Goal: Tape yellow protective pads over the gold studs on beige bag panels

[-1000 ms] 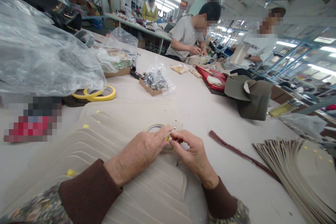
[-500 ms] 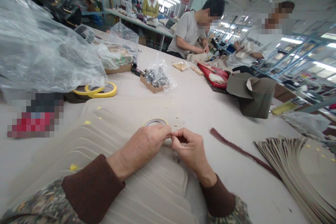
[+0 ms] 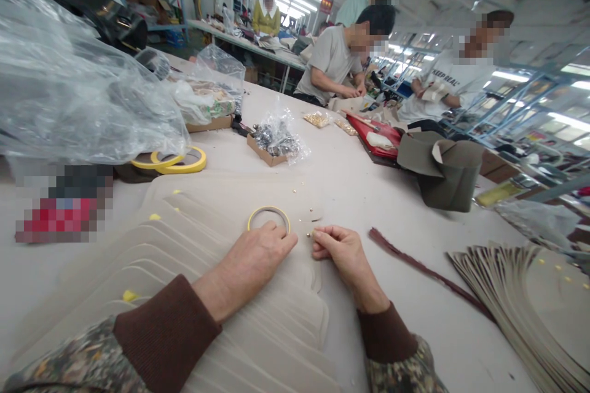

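My left hand (image 3: 258, 261) has its fingers curled over the near rim of a roll of yellow tape (image 3: 249, 218); its fingertips are partly hidden. Beneath it lie overlapping beige panels (image 3: 193, 245), fanned in a stack, with small yellow tape tabs (image 3: 130, 295) on some edges. To the right, my right hand (image 3: 340, 258) is closed in a pinch, thumb against forefinger. A tiny yellowish bit shows at the pinch, too small to name surely. Several small metal studs (image 3: 311, 209) lie just beyond the hands.
A dark red strip (image 3: 428, 267) and another fanned stack of panels (image 3: 502, 295) lie right. Further back are a small box of metal parts (image 3: 271, 144), more yellow tape rolls (image 3: 193, 159), clear plastic (image 3: 92, 86) and a red pouch (image 3: 380, 135). Co-workers (image 3: 332, 61) stand beyond.
My hands were together at the fingertips and have moved apart, left hand to the left, right hand slightly right. The tape roll has shifted slightly left and more of it shows.
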`<control>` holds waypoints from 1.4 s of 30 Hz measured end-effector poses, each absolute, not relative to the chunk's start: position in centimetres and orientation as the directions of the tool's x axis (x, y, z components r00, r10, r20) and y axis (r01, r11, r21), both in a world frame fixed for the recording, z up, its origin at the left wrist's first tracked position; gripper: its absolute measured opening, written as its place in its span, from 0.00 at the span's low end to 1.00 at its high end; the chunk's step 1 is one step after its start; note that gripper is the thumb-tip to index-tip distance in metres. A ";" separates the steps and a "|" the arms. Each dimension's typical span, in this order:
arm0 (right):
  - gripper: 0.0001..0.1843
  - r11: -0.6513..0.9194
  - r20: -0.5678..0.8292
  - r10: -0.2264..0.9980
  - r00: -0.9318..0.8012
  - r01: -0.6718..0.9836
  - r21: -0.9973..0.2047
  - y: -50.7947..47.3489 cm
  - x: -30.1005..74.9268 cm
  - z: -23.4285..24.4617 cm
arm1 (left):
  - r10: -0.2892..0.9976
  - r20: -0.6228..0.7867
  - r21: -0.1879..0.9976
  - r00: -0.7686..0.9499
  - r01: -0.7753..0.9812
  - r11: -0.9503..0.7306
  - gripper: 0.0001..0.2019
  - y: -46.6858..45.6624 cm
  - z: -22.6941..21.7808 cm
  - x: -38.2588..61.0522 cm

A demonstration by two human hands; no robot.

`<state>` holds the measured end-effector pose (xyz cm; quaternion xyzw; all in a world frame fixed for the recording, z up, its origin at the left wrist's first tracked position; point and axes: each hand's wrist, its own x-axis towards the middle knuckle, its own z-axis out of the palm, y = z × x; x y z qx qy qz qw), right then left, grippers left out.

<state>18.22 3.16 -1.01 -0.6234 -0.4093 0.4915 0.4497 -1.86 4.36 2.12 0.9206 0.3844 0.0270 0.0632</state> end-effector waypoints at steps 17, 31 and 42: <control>0.09 0.018 0.117 0.991 0.068 0.791 -0.611 3.3 16.8 -0.8 | 0.704 -0.007 0.167 0.711 0.695 -0.700 0.07 4.2 2.0 -1.9; 0.10 -0.016 0.103 0.988 0.119 0.726 -0.687 1.8 17.5 -1.4 | 0.697 0.029 0.164 0.717 0.684 -0.711 0.07 4.3 1.6 -2.0; 0.10 0.014 0.191 0.976 0.101 0.852 -0.524 3.3 16.4 -1.5 | 0.701 0.095 0.199 0.707 0.677 -0.709 0.09 4.3 1.1 -2.5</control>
